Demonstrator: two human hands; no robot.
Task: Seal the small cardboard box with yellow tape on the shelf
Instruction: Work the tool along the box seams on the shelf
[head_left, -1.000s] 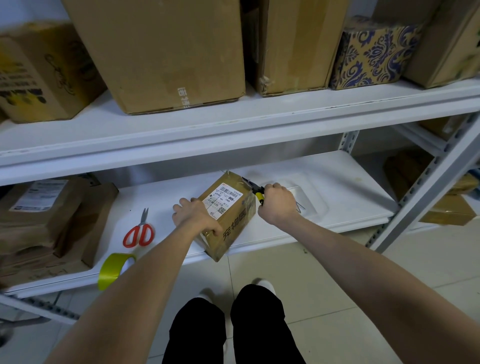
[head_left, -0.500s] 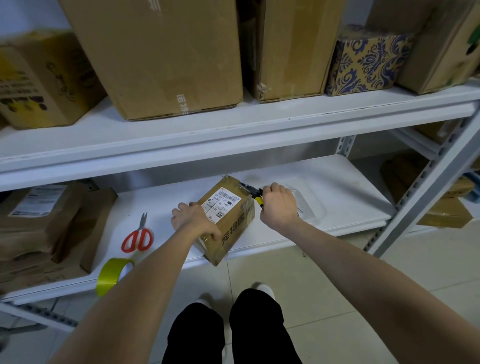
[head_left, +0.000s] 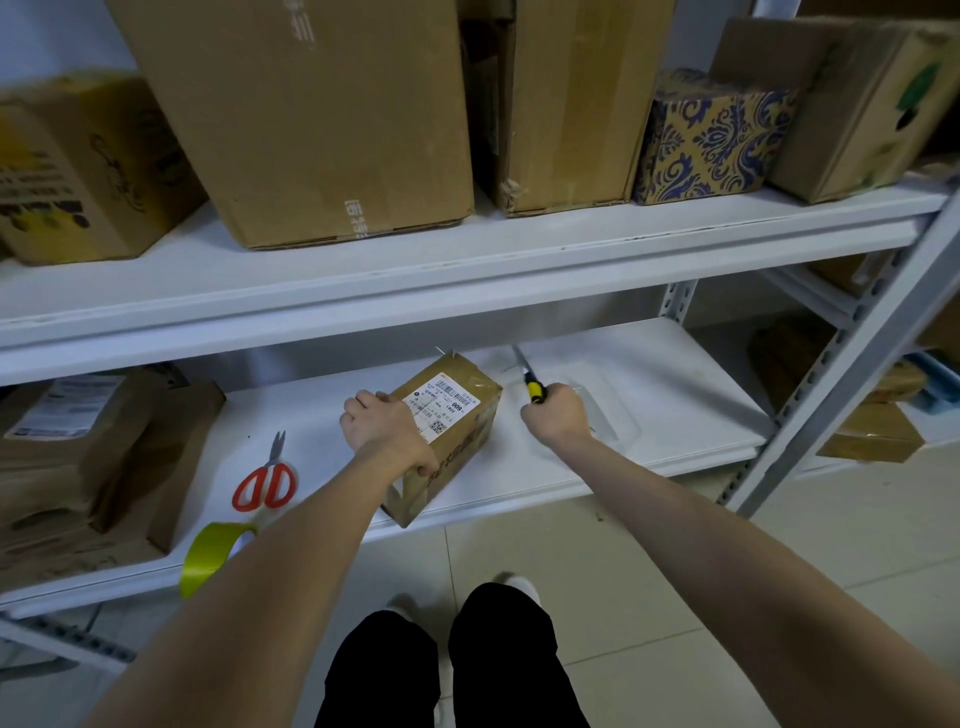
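Brown cardboard with a glossy sheen forms the box (head_left: 462, 449), which lies askew at the front edge of the lower shelf (head_left: 649, 452). Its white label (head_left: 441, 402) shows a barcode, a QR code and digits reading "009" from this angle; the finer print is illegible. The left grip (head_left: 387, 434) clasps the box's top. The right grip (head_left: 558, 415), just beside the box, clenches a knife (head_left: 533, 388) by its yellow-and-black handle, its thin blade pointing away. Red-handled scissors (head_left: 265, 480) and a yellow tape roll (head_left: 208, 558) lie to the left.

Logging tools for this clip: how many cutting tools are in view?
2: red scissors on the lower shelf; a knife in the right hand. Others may be hidden.
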